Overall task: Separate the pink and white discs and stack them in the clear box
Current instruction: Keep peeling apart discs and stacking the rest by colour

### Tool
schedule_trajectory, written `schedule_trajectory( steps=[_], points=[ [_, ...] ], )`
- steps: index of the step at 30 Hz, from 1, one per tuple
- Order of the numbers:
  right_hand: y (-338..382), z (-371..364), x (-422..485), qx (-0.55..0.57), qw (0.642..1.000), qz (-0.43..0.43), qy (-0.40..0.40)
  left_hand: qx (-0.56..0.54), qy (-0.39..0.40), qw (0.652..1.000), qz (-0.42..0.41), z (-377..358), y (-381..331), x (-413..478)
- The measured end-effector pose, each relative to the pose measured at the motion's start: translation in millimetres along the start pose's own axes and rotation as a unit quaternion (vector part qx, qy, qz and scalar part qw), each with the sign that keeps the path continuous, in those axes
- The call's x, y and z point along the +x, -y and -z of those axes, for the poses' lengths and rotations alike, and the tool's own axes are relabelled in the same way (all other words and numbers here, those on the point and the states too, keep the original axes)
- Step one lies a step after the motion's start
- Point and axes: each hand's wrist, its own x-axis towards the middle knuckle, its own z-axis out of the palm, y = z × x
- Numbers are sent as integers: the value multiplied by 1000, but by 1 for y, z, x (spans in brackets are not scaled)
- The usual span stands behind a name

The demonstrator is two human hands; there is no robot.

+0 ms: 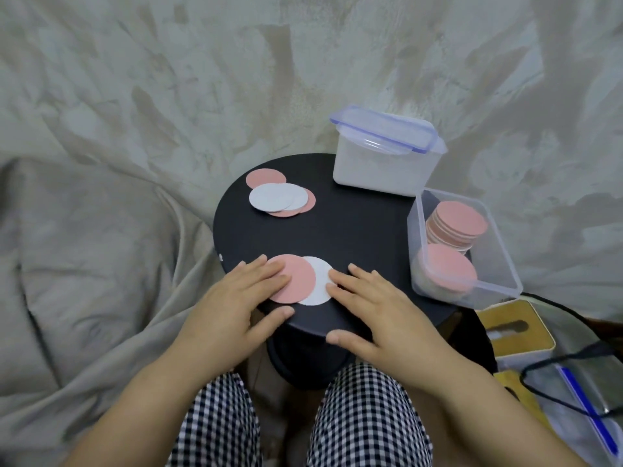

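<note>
1. Both hands lie flat with straight fingers and grip nothing. The left hand (236, 298) presses on a pink disc (298, 281), and the right hand (374, 308) touches a white disc (320, 283) with its fingertips.
2. That pair sits at the near edge of the table (354, 230), the pink overlapping the white, so I judge they are being slid apart.
3. The clear box (499, 293) at the table's right edge holds two stacks (456, 222), both pink on top. I cannot tell what lies beneath.
4. A loose pile of mixed discs (279, 197) waits at the far left, well apart from the box.
5. The job looks well along but unfinished.
</note>
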Motion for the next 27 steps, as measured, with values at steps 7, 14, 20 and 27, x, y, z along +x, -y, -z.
schedule_trajectory(
  steps=[7, 14, 20, 27],
  points=[
    [4, -10, -14, 53, 988, 42, -138, -32, -30, 998, -40, 1, 6, -13],
    [21, 5, -12, 185, 957, 8, -224, -130, -118, 983, -47, -3, -21, -13],
    [28, 19, 3, 259, 931, -50, -253, -149, -187, 971, 17, 6, -42, 2],
    [18, 27, 62, 291, 931, -126, -182, -173, -300, 925, 157, 17, -22, 15]
  ],
)
